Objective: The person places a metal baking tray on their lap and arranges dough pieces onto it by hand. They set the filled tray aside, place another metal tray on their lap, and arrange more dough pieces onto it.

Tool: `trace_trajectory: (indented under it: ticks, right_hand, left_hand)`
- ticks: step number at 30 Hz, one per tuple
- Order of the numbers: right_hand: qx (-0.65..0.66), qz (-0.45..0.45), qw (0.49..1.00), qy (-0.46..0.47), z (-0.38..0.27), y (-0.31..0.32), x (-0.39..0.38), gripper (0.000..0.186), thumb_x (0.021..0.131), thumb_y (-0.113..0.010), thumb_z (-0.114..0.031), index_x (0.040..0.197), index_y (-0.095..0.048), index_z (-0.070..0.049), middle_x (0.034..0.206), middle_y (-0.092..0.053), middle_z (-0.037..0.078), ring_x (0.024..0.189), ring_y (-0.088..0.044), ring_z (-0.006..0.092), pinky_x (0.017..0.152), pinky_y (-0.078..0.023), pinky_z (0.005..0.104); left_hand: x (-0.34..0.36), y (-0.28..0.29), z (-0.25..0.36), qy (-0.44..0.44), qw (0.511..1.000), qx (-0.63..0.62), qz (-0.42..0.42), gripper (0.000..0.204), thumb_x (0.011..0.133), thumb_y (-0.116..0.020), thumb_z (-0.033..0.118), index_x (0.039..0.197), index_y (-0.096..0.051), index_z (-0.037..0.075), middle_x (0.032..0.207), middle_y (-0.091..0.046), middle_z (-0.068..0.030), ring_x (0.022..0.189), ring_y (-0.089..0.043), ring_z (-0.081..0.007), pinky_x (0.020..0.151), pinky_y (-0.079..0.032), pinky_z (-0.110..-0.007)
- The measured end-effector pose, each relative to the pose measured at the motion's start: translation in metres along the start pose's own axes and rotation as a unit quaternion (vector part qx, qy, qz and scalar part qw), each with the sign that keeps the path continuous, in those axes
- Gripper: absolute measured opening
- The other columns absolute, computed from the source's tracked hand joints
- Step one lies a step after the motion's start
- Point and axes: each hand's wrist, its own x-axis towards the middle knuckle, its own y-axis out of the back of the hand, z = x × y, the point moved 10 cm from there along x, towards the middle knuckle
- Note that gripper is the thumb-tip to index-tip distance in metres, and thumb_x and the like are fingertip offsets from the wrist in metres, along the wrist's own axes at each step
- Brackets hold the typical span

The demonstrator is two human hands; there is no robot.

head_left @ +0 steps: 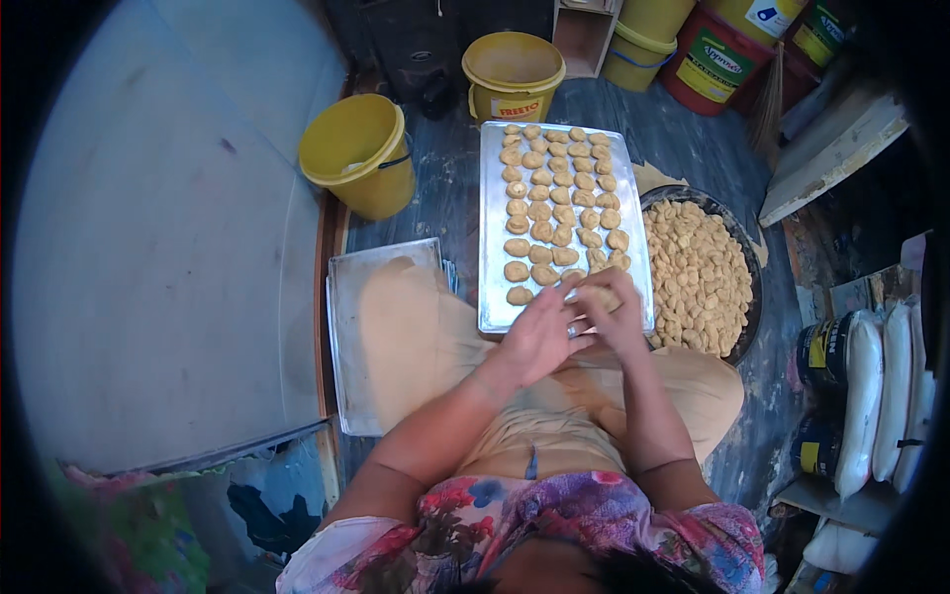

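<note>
A silver baking tray [492,307] lies in front of me with rows of flattened tan dough pieces [539,211] on it. Over its near edge, my right hand [621,315] is closed around a pale dough piece [601,297], partly covered by the fingers. Close beside it, my left hand [539,339] has its fingers stretched toward the right hand, with a ring on one finger. Where the two hands meet, the fingertips overlap and hide part of the last row. To the right of the tray stands a round dark basin [759,287] heaped with small dough lumps [696,267].
Stacked metal trays [341,327] lie by my left leg. Two yellow buckets [361,148] [515,74] stand beyond, with more yellow and red tubs [714,59] at the back right. A pale board [168,228] fills the left. Filled white bags [861,406] are at the right.
</note>
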Motion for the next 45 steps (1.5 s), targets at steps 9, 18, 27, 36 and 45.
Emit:
trace_trajectory:
  ticks: [9,18,27,36,45]
  right_hand:
    - [-0.269,0.113,0.944,0.156,-0.103,0.072,0.041,0.054,0.073,-0.078,-0.021,0.12,-0.056,-0.007,0.131,-0.047,0.02,0.122,-0.044,0.0354,0.103,-0.034,0.0424]
    - [-0.131,-0.339,0.853,0.374,-0.207,-0.288,-0.038,0.048,0.074,-0.072,-0.029,0.118,-0.058,-0.014,0.131,-0.05,0.012,0.121,-0.045,0.0295,0.1,-0.033,0.0479]
    - [-0.256,-0.612,0.72,0.203,-0.117,-0.396,-0.086,0.043,0.078,-0.066,-0.026,0.117,-0.057,-0.01,0.106,-0.061,0.013,0.102,-0.059,0.0315,0.089,-0.044,0.0445]
    - [-0.25,-0.637,0.705,0.186,-0.131,-0.403,-0.086,0.043,0.08,-0.066,-0.027,0.118,-0.057,-0.009,0.113,-0.06,0.015,0.103,-0.058,0.0339,0.087,-0.047,0.0442]
    - [-0.18,-0.593,0.767,0.166,-0.139,-0.386,-0.076,0.044,0.08,-0.065,-0.029,0.119,-0.057,-0.01,0.115,-0.06,0.015,0.106,-0.058,0.0341,0.089,-0.047,0.0441]
  left_hand:
    - [-0.149,-0.061,0.191,-0.462,0.706,0.509,0.172,0.026,0.088,-0.059,0.012,0.112,-0.059,0.003,0.118,-0.056,-0.0076,0.11,-0.051,-0.0159,0.097,-0.039,-0.03]
    - [-0.454,0.353,0.193,-0.358,0.627,0.24,0.649,0.025,0.085,-0.06,0.011,0.106,-0.062,-0.001,0.096,-0.062,-0.0105,0.087,-0.058,-0.0214,0.076,-0.047,-0.034]
    - [-0.467,0.406,0.075,-0.329,0.532,0.033,0.78,0.042,0.086,-0.063,0.019,0.114,-0.055,-0.011,0.111,-0.062,-0.0238,0.093,-0.064,-0.0332,0.079,-0.052,-0.045]
    - [-0.466,0.43,0.089,-0.382,0.58,-0.007,0.719,0.044,0.08,-0.069,0.016,0.112,-0.055,-0.01,0.109,-0.061,-0.0237,0.094,-0.063,-0.0301,0.079,-0.052,-0.042]
    - [-0.453,0.428,0.121,-0.32,0.591,-0.038,0.739,0.068,0.075,-0.071,0.005,0.13,-0.032,-0.004,0.12,-0.054,-0.0249,0.101,-0.06,-0.0389,0.088,-0.05,-0.054]
